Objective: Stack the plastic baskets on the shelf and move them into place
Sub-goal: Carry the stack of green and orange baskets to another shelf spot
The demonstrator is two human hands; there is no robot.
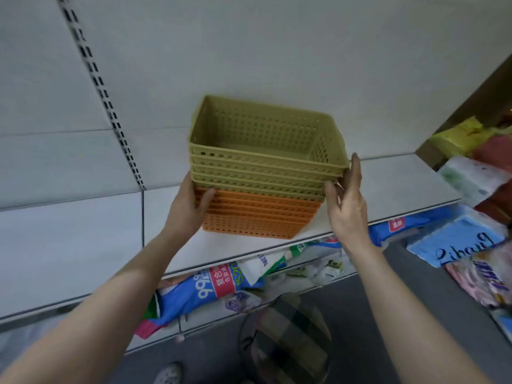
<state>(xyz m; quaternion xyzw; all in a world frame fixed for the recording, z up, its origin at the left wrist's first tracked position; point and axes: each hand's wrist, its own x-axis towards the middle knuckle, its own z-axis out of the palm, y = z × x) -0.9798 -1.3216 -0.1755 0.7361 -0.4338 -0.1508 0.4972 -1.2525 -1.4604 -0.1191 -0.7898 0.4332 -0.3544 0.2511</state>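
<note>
I have both hands on one nested stack: green baskets [266, 151] sit on top of orange baskets [257, 214], and the whole stack rests on the white shelf [388, 187], between my two grips. My left hand [188, 209] is clasped on the stack's left end, thumb across the front where green meets orange, so that grip is holding the stack. My right hand [346, 198] is open and flat, its fingertips [356, 162] against the right corner of the green rims; it steadies more than it clamps.

I judge the stacking itself done, and the step in hand is placing the stack. The next move calls for closing my right grip lower on the stack, then sliding both colours together so the green layers don't shift off the orange ones.

The shelf is bare and smooth either side of my grips, backed by a plain white panel with a slotted upright [102, 87] beyond my left grip. Below my wrists, packaged goods [210, 284] crowd the lower shelf, with more packs [465, 239] outside my right grip.
</note>
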